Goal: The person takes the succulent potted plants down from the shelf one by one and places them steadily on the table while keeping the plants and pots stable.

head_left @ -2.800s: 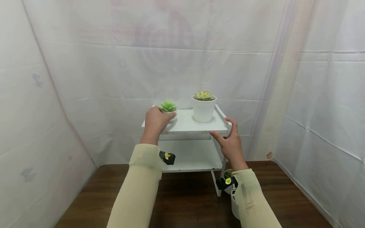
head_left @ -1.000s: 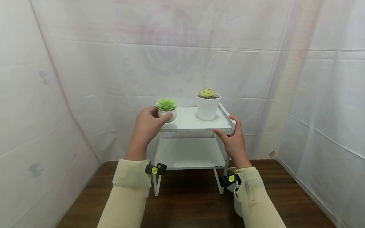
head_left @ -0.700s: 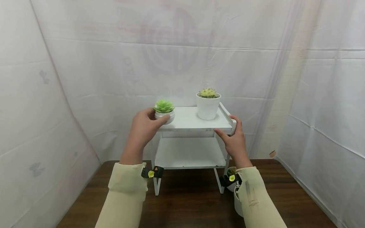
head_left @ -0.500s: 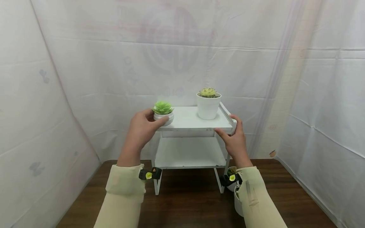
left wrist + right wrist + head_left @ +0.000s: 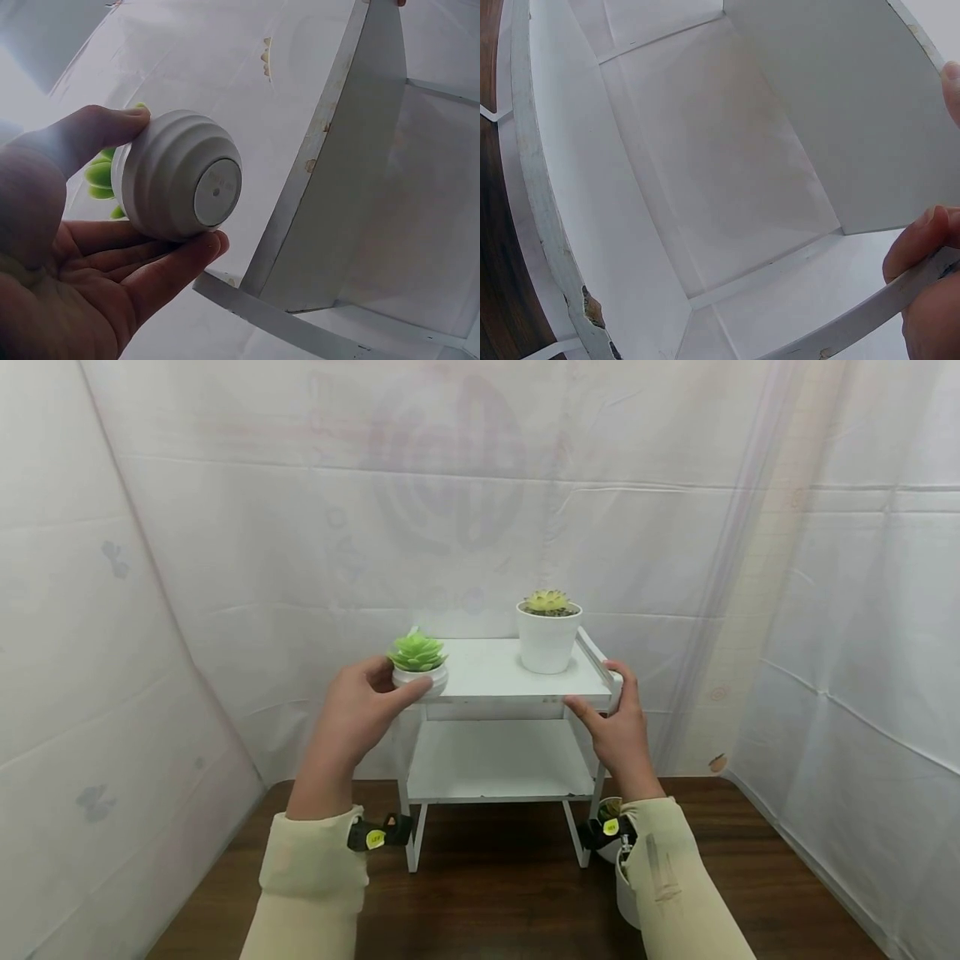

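My left hand holds a small potted succulent with bright green leaves, thumb on one side of its ribbed white pot. From below, the left wrist view shows the round base of that pot, lying between thumb and fingers, off the shelf board's edge. My right hand grips the white two-tier shelf at its top right front corner. Fingers curl round the side rail in the right wrist view, while the thumb lies at the top board's front edge.
A larger white pot with a yellow-green succulent stands on the top board at right. Behind my right wrist, partly hidden, are more white pots on the brown wooden table. White sheeting encloses the back and sides.
My left hand has lifted the small succulent from the top board and drawn it left and toward me, past the front edge. The right hand stays on the shelf corner.
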Tool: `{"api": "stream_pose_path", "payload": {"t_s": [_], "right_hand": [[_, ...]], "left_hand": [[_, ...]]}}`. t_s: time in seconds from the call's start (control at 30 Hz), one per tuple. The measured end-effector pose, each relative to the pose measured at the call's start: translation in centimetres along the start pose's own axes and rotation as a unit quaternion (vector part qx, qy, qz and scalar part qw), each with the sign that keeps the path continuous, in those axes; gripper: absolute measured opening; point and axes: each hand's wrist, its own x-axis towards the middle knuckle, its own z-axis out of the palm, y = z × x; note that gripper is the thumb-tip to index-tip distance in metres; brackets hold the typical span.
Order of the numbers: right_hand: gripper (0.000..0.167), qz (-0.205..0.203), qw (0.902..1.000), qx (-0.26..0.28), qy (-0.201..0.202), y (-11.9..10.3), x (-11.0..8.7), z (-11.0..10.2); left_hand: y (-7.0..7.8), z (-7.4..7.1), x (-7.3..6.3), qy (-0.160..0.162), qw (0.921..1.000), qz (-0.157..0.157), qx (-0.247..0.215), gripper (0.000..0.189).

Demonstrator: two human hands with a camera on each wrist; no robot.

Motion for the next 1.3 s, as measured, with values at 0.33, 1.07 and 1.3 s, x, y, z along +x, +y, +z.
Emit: {"api": "stream_pose_path", "payload": {"t_s": [0.33, 1.07, 1.3], "right_hand": [[0.083, 0.001, 1.0000, 0.001, -0.003, -0.1, -0.1, 0.0], [0.082, 0.000, 1.0000, 0.008, -0.002, 0.0, -0.1, -0.1], [0.082, -0.001, 0.9999, 0.010, 0.003, -0.1, -0.2, -0.2]], "left_hand": [[-0.4, -0.6, -1.3, -0.010, 0.9999, 0.004, -0.011, 0.068], [-3.2, -2.0, -3.0, -0.022, 0.9995, 0.023, -0.009, 0.067], [-4.4, -2.5, -3.5, -0.022, 0.9995, 0.021, 0.006, 0.066]]}}
